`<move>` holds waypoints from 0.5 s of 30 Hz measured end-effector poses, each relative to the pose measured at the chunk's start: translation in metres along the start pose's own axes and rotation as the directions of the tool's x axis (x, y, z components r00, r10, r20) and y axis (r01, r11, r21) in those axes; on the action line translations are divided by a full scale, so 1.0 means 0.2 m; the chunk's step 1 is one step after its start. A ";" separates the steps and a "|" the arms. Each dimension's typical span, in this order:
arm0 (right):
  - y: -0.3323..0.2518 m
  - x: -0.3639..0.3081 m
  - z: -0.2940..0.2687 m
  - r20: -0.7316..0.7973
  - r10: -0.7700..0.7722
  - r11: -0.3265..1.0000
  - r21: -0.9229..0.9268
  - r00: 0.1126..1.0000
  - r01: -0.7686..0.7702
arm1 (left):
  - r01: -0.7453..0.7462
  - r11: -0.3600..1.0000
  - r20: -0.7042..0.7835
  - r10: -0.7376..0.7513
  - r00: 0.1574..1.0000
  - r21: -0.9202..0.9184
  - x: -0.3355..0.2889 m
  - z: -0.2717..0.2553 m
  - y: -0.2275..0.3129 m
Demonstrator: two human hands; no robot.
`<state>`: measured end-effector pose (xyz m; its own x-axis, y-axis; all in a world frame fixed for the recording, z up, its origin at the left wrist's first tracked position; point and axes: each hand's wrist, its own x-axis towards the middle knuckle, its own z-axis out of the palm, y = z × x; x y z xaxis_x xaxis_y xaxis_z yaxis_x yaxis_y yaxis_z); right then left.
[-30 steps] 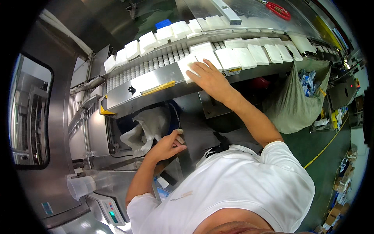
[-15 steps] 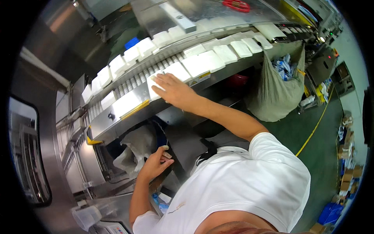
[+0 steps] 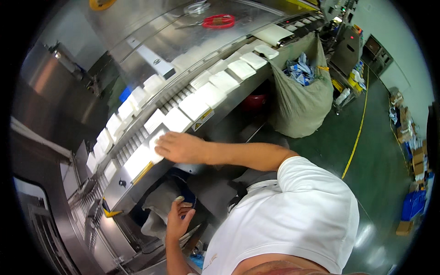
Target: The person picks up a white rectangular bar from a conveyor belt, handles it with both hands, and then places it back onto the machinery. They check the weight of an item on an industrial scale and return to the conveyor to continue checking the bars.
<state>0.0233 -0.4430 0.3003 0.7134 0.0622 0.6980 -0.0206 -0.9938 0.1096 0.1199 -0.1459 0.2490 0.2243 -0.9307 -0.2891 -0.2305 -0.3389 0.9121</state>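
My right hand (image 3: 181, 147) reaches across to the near metal ledge of a roller conveyor. Its fingers lie over a white flat pad (image 3: 155, 152), which they partly cover. Farther along the ledge, more white pads (image 3: 192, 106) lie in an overlapping row. Along the conveyor's far side runs another line of white pads (image 3: 114, 123). My left hand (image 3: 179, 217) hangs low in front of the machine, thumb apart and fingers loosely bent, with nothing visible in it. Whitish coverings show on some of its fingertips. A pale bag (image 3: 158, 201) hangs beside it, under the ledge.
A cloth sack (image 3: 300, 107) with blue and white scraps hangs at the conveyor's right. Red-handled scissors (image 3: 218, 21) lie on the metal top beyond a flat metal bar (image 3: 151, 57). Cartons and a blue crate (image 3: 413, 205) line the right wall. A yellow line (image 3: 356, 133) crosses the green floor.
My right hand has moved down and left along the ledge, with a pad under its fingers. My left hand has stayed low. The whole view has turned toward the right.
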 end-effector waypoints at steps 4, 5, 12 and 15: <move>-0.17 0.06 -0.22 0.214 0.295 0.636 0.683 0.931 -0.358 | -0.182 0.862 -0.259 0.061 0.964 -0.473 0.00 -0.02 0.02; -0.23 0.07 -0.28 0.376 0.325 0.372 0.793 0.868 -0.483 | -0.277 0.805 -0.311 0.121 0.943 -0.525 0.01 -0.02 0.04; -0.46 -0.11 -0.12 0.680 0.176 -0.400 0.710 0.712 -0.580 | -0.415 0.628 -0.473 0.084 0.877 -0.658 -0.01 0.04 0.05; -0.53 -0.09 -0.14 0.730 0.147 -0.495 0.639 0.668 -0.589 | -0.405 0.647 -0.544 -0.018 0.839 -0.646 -0.04 0.02 0.06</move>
<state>-0.0067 -0.3364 0.2950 0.9845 -0.1721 -0.0342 0.0374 0.3962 -0.9174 0.1116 -0.1440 0.2613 0.7074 -0.6997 -0.1006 0.3718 0.2473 0.8948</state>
